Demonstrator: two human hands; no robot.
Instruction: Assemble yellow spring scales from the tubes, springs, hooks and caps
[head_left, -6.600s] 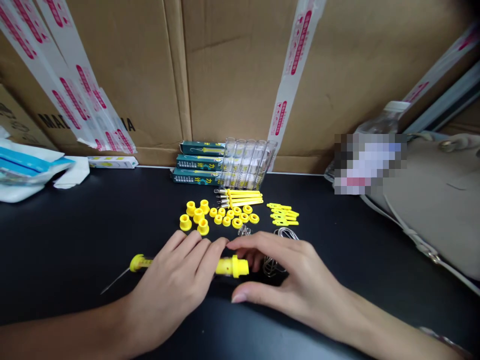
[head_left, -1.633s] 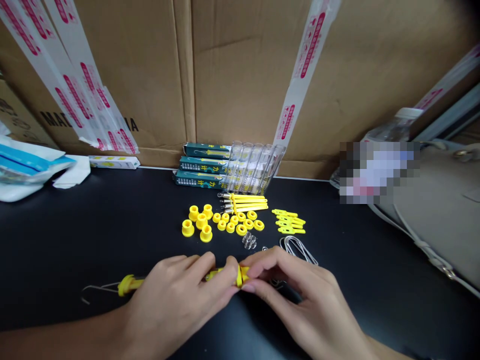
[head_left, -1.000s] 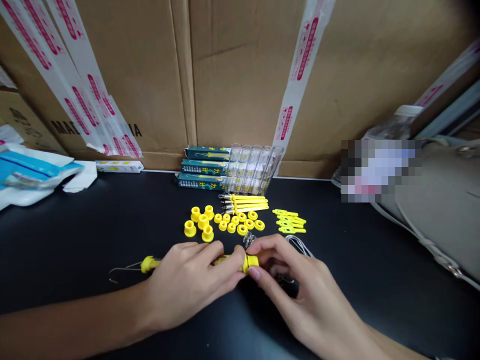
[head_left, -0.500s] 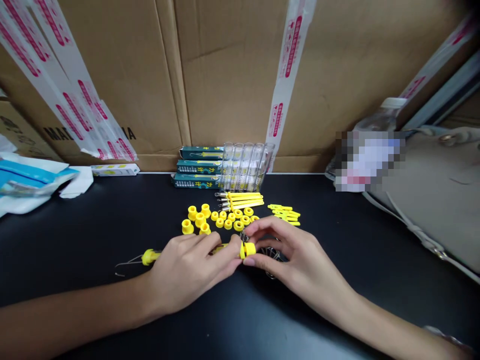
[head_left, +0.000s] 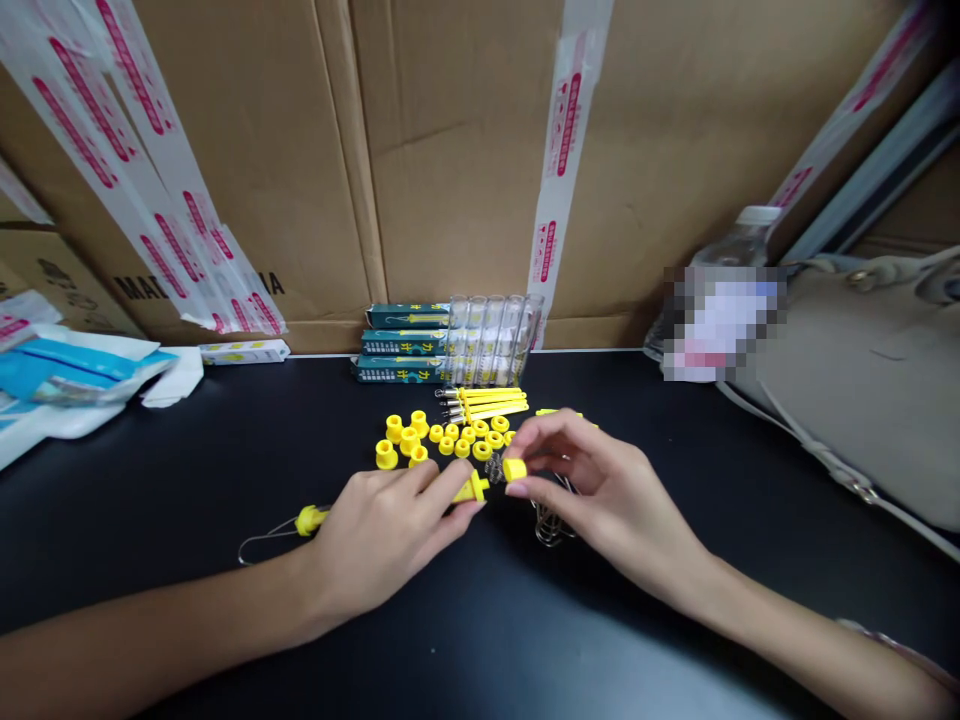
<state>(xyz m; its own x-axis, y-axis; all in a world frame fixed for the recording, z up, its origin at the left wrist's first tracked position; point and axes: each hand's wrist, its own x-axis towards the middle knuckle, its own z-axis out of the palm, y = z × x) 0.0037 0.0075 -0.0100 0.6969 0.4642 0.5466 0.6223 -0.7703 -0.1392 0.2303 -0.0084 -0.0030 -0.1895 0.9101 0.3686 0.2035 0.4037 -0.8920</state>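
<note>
My left hand (head_left: 390,535) is closed around a spring scale, mostly hidden by the fingers. Its yellow end piece with a wire hook (head_left: 309,520) sticks out on the left, and a yellow flanged end with a narrow stub (head_left: 475,487) on the right. Between thumb and fingertips my right hand (head_left: 592,490) pinches a yellow cap (head_left: 514,469), a small gap away from that stub. Just behind lie small coiled springs (head_left: 494,467). Wire hooks (head_left: 551,525) lie partly under my right hand. Yellow flanged caps (head_left: 409,441) and yellow rings (head_left: 481,451) are grouped behind both hands.
Yellow rods with metal ends (head_left: 491,404) lie before upright clear tubes (head_left: 478,335) and stacked green boxes (head_left: 401,371). A cardboard box (head_left: 450,200) walls off the back. To the right are a plastic bottle (head_left: 739,245) and a beige bag (head_left: 862,380); a blue-white package (head_left: 82,370) lies left.
My right hand has drawn the yellow cap off to the right, away from the spring scale's end, baring the stub. My left hand keeps its grip. The view has shifted slightly.
</note>
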